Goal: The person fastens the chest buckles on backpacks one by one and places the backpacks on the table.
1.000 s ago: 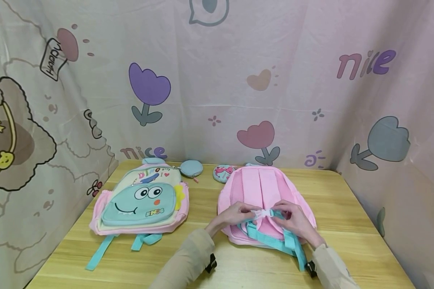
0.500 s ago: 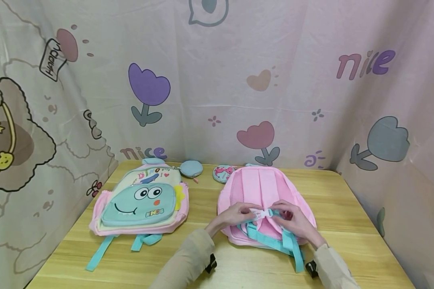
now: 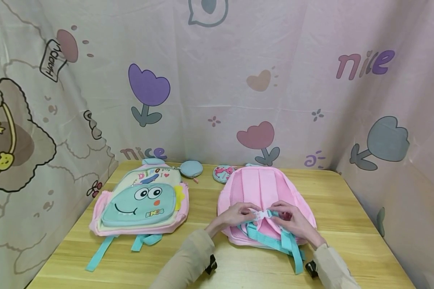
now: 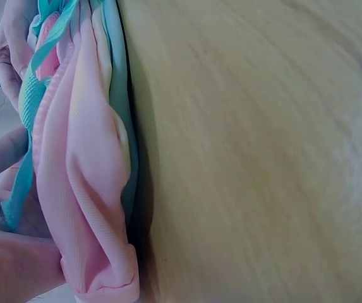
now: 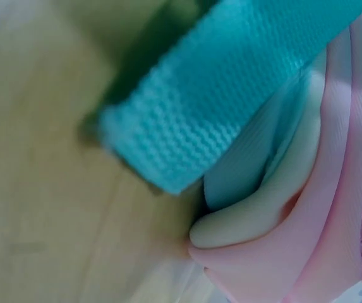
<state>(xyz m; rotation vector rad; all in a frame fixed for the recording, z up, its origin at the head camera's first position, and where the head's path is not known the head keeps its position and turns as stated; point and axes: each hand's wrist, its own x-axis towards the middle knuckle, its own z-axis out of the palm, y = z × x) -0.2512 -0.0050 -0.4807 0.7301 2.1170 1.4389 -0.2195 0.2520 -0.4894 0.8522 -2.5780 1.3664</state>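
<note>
A pink backpack (image 3: 253, 180) lies with its shoulder-strap side up, on the right part of the table. Over its lower half is a whitish plastic buckle (image 3: 263, 214), with teal webbing straps (image 3: 267, 239) around it. My left hand (image 3: 235, 214) pinches the buckle's left side, and my right hand (image 3: 293, 216) pinches its right side, where teal webbing comes out. The two fingertip groups are a small gap apart. In the right wrist view a loose teal strap end (image 5: 187, 132) hangs past the bag's edge; the right hand itself is mostly out of that view.
A second backpack (image 3: 141, 204) with a green dinosaur face lies to the left, its teal straps (image 3: 100, 253) on the wooden table (image 3: 202, 265). Near the back edge lie a round blue pouch (image 3: 191, 168) and a round patterned pouch (image 3: 223, 173). A printed curtain (image 3: 209, 80) surrounds the table.
Both hands stay over the backpack. The buckle has shifted slightly left and down between the fingers, and the hanging teal strap end below the right hand has swung a little left.
</note>
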